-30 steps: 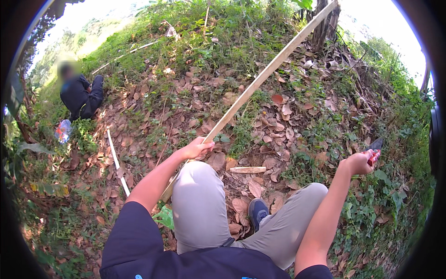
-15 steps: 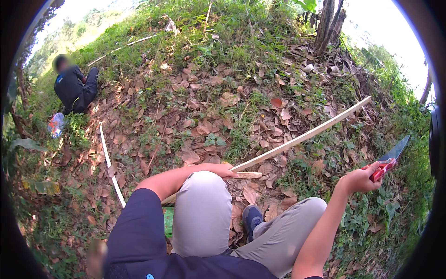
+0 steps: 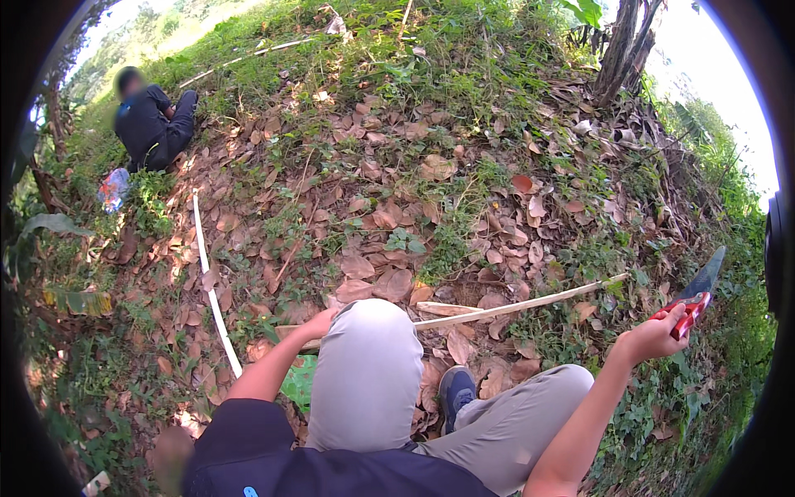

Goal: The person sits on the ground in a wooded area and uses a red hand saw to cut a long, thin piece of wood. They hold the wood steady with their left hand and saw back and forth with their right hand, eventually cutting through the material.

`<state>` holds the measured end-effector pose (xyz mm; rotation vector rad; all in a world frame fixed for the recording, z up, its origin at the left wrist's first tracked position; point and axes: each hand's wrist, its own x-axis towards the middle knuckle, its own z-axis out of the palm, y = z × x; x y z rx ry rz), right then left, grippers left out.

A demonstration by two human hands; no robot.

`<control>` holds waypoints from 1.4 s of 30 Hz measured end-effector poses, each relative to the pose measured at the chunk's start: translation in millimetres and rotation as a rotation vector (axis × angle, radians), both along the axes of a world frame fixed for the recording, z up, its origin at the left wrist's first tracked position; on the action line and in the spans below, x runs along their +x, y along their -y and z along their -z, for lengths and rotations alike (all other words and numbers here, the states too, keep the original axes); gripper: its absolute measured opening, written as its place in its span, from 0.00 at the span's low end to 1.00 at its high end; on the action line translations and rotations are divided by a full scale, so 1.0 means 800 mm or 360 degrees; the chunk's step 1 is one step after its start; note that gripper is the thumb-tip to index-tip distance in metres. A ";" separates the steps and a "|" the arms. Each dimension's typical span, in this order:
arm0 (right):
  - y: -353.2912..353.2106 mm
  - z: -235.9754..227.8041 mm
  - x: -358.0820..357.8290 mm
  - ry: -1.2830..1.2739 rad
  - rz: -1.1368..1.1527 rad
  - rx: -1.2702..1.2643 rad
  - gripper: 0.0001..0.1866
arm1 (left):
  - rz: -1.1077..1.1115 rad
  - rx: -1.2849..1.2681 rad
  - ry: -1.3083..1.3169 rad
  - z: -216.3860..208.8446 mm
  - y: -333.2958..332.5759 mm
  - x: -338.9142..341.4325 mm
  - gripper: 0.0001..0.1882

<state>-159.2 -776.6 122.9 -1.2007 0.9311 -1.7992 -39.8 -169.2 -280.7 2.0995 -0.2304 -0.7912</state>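
1. Wooden strip [image 3: 522, 308], long, pale and thin, lies crosswise in the near middle; it passes behind the left knee [image 3: 368, 331], one end just left of it, the other running out to the right.
2. Left hand [image 3: 319, 323] sits at the strip's left part, beside the knee; fingers appear closed on the wood, though the knee hides part of them.
3. Right hand [image 3: 654, 335], out to the right and well apart from the strip, has its fingers wrapped round the red handle of a knife [image 3: 697, 298], blade pointing far and right.
4. Handling, judged by eye: strip likely light, fairly stiff but springy along its length; bare wood probably gives good grip, edges may splinter. Middle hold should balance best; an end hold leaves the far tip swinging.
5. Knife: best held by the handle only; blade presumably sharp.
6. Short wood piece [image 3: 447, 309] on the leaf litter, just beyond the strip; looks light, easy to pinch.
7. Writing: none legible. Small light-blue mark [image 3: 250, 492] on the dark shirt [image 3: 373, 472], unreadable; plastic bag [image 3: 113, 190] at far left, too small to make out.
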 end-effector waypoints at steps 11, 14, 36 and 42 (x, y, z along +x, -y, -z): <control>-0.021 0.012 0.013 -0.0210 -0.0126 -0.0072 0.17 | -0.0337 0.0830 0.0367 -0.020 -0.011 -0.091 0.33; -0.035 0.013 0.019 -0.0295 -0.0201 -0.0070 0.17 | -0.0321 0.0845 0.0526 -0.010 -0.032 -0.093 0.36; -0.036 0.014 0.016 -0.0397 -0.0273 -0.0142 0.16 | 0.0235 0.1196 0.0623 0.002 -0.016 -0.059 0.36; -0.046 0.010 0.017 -0.0381 -0.0283 -0.0167 0.16 | 0.0276 0.1135 0.0635 -0.019 -0.022 -0.062 0.36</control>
